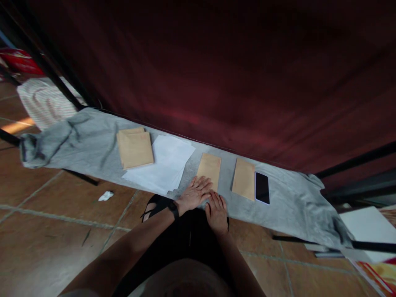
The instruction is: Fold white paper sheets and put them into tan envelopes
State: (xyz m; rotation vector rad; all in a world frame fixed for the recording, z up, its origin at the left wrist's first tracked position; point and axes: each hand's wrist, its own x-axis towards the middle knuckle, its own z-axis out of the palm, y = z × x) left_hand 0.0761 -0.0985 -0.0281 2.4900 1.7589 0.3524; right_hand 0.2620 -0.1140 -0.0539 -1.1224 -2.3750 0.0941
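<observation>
A brown paper envelope [209, 164] lies in front of me on the grey cloth. My left hand [194, 193], with a dark band at the wrist, rests flat across its near part, fingers stretched out to the right. Beside it my right hand [217, 211] touches the envelope's near end, palm down, its fingers straight and its thumb a little apart. The two hands hide that end of the envelope. To the right lies another brown envelope [243, 179]. Left of my hands are fanned white paper sheets [170, 161], partly under a pile of brown envelopes [135, 149].
A dark-screened phone [262, 188] adjoins the right envelope. The grey cloth [287, 198] covers a narrow bench, bunched at both ends. Behind it hangs a dark red curtain [201, 82]. A crumpled white tissue [106, 196] is on the tiled floor. Striped fabric [46, 101] lies at far left.
</observation>
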